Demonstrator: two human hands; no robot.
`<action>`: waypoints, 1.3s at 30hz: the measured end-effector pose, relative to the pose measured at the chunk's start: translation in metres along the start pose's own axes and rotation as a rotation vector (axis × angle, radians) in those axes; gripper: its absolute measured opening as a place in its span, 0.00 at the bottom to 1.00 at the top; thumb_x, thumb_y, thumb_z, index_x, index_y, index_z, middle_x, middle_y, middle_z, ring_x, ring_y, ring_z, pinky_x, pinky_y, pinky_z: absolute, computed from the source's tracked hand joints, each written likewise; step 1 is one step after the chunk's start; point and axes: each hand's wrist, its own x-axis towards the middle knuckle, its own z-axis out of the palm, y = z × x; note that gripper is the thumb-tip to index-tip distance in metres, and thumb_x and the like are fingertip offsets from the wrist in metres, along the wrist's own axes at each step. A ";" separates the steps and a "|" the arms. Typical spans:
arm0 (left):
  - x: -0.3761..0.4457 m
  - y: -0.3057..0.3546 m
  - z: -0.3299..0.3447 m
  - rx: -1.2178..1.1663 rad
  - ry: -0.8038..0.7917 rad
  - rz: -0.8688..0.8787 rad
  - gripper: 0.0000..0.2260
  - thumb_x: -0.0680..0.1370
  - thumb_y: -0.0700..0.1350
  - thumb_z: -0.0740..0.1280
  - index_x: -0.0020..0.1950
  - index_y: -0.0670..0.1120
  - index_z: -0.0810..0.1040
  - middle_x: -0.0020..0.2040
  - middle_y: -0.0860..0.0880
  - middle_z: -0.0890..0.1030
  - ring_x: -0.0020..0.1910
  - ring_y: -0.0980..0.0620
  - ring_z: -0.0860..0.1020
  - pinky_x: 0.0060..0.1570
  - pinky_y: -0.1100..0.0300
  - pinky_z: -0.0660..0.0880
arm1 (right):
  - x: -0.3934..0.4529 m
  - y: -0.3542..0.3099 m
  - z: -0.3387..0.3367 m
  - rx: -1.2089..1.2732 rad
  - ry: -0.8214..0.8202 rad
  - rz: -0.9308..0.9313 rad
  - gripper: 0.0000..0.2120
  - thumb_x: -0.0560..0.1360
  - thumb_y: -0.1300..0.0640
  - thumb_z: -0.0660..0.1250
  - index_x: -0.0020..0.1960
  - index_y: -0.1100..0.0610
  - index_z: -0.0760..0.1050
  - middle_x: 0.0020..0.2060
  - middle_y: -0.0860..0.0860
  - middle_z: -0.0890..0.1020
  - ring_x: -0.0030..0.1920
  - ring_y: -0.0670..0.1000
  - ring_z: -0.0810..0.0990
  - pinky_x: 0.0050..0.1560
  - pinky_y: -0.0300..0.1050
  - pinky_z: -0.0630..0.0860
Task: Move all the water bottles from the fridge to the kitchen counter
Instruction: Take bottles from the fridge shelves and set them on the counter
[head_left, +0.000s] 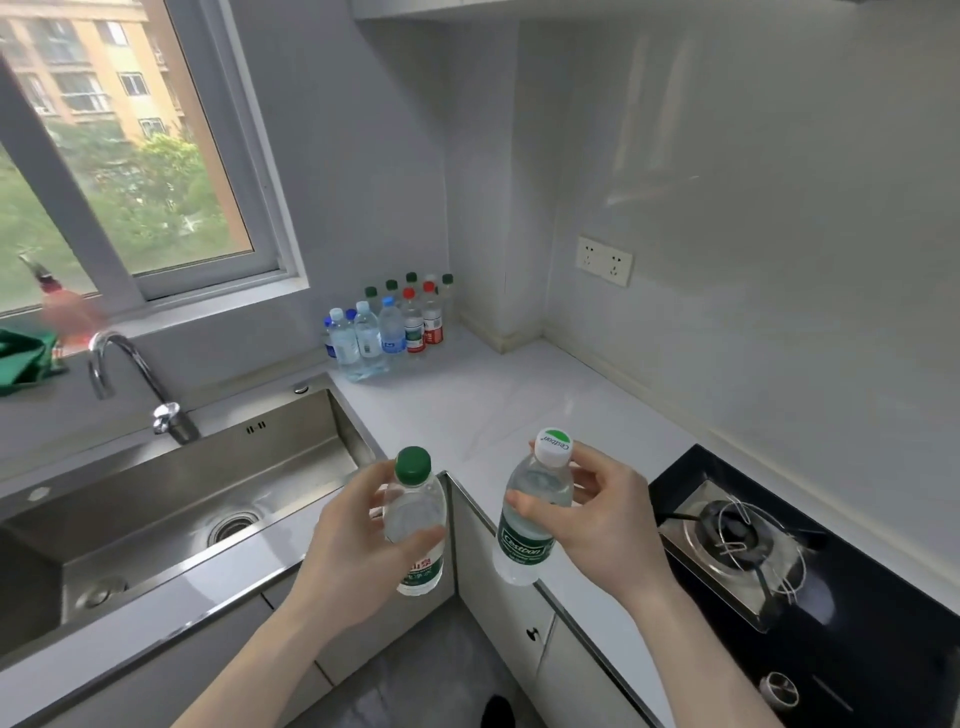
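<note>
Both hands are gripping bottles, left hand (343, 545) a green-capped clear plastic bottle (415, 519), right hand (602, 514) a white-capped one (535, 509), risking toppling the crowded bottle cluster (387, 325) on the white marble surface (498, 400).

Stainless steel sink (171, 499) under curved chrome faucet (130, 384). Black glass gas hob (831, 613) at right. White double wall socket (604, 260) above. Green cloth (26, 353) beneath grey-framed window (156, 171).

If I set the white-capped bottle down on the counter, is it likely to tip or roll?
The white-capped bottle looks full, so probably steady upright and fairly heavy for its size. It is tall and narrow, so a knock could tip it, and its round body would likely roll on the smooth counter.
</note>
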 end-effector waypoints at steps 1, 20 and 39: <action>0.011 -0.003 -0.001 0.008 0.007 -0.005 0.26 0.69 0.45 0.81 0.61 0.64 0.77 0.56 0.58 0.83 0.53 0.60 0.83 0.49 0.60 0.82 | 0.012 0.005 0.004 0.000 -0.006 -0.001 0.18 0.67 0.58 0.85 0.50 0.43 0.84 0.44 0.41 0.88 0.46 0.44 0.86 0.48 0.36 0.81; 0.238 -0.028 -0.004 0.170 0.134 -0.080 0.22 0.68 0.43 0.82 0.53 0.61 0.78 0.48 0.61 0.84 0.49 0.60 0.82 0.41 0.70 0.76 | 0.254 0.093 0.041 -0.025 -0.093 0.051 0.19 0.66 0.55 0.85 0.53 0.44 0.84 0.46 0.41 0.87 0.48 0.46 0.86 0.52 0.47 0.84; 0.407 -0.106 -0.045 0.222 0.092 -0.192 0.22 0.64 0.45 0.82 0.52 0.60 0.76 0.48 0.58 0.84 0.47 0.55 0.82 0.45 0.58 0.77 | 0.381 0.131 0.116 -0.072 -0.111 0.137 0.17 0.65 0.51 0.84 0.49 0.47 0.81 0.43 0.46 0.86 0.47 0.52 0.85 0.51 0.59 0.83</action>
